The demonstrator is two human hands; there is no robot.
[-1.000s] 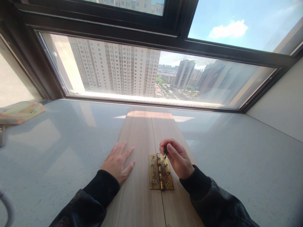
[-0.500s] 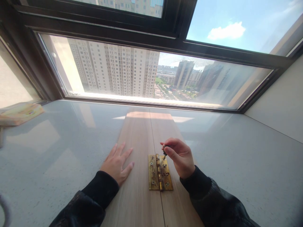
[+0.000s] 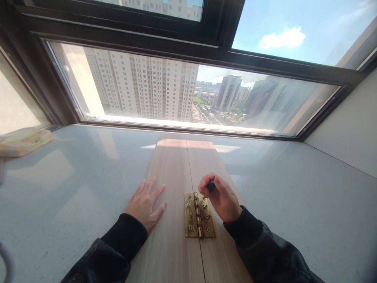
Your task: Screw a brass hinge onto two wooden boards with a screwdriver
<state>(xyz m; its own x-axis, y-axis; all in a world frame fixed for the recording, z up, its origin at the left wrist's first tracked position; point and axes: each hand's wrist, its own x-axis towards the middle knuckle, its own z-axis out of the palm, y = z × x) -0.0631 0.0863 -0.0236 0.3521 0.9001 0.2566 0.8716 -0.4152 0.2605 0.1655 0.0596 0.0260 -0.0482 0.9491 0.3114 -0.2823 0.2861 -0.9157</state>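
Note:
A brass hinge [image 3: 191, 215] with dark stains lies unfolded across the seam between two pale wooden boards [image 3: 167, 251]. Cross-head screws sit in both of its leaves. My right hand [image 3: 220, 198] is closed around a small screwdriver [image 3: 211, 186], whose dark handle end shows between thumb and fingers. The hand is at the upper corner of the hinge's right leaf and hides the screwdriver's tip. My left hand [image 3: 146, 204] rests flat on the left board with its fingers spread, beside the hinge but apart from it.
The boards lie on a white speckled sill [image 3: 88, 188] in front of a dark-framed window [image 3: 176, 127]. A blurred yellowish box-like object [image 3: 28, 142] is at the far left. Part of a grey curved thing [image 3: 6, 261] shows at the lower left edge. A white wall [image 3: 347, 129] closes off the right.
My right hand has turned and its fingers have curled further round the screwdriver. The shaft, visible earlier at the hinge's upper right screw, is now hidden. My left hand has stayed still.

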